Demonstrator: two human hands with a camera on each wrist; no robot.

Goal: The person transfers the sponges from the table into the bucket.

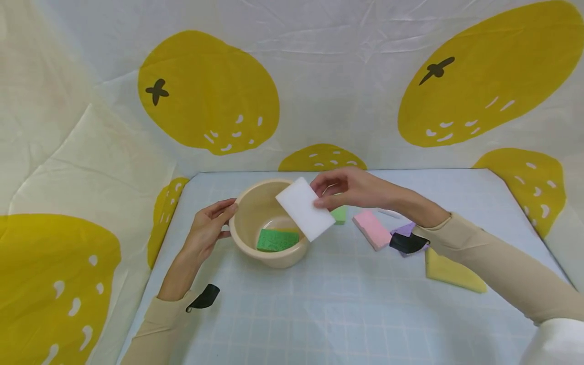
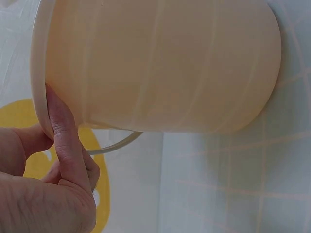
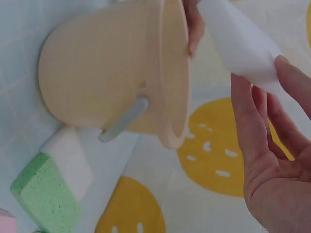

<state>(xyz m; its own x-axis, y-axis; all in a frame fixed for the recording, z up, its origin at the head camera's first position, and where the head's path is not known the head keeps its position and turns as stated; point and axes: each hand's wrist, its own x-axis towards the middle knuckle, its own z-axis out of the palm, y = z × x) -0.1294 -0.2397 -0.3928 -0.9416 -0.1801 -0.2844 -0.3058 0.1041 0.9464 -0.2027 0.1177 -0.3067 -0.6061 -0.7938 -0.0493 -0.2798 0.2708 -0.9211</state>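
Note:
A beige bucket (image 1: pixel 269 259) stands on the table with its mouth toward me. My left hand (image 1: pixel 204 227) grips its left rim, thumb on the rim and fingers behind it; the left wrist view shows the fingers (image 2: pixel 63 126) under the lip. Inside lies a green sponge (image 1: pixel 277 240) with a sliver of yellow behind it. Between thumb and fingers, my right hand (image 1: pixel 339 187) pinches a white sponge block (image 1: pixel 304 209) by one edge. The block is tilted and overlaps the bucket's right rim in the head view; the right wrist view shows it beside the bucket's mouth.
Right of the bucket lie a light green sponge (image 3: pixel 46 194) against a white block (image 3: pixel 70 160), a pink sponge (image 1: pixel 371 229), a purple one (image 1: pixel 405 231) partly behind a black strap, and a yellow one (image 1: pixel 451 271). The bucket's grey handle (image 3: pixel 124 119) hangs down. Patterned cloth walls surround the table.

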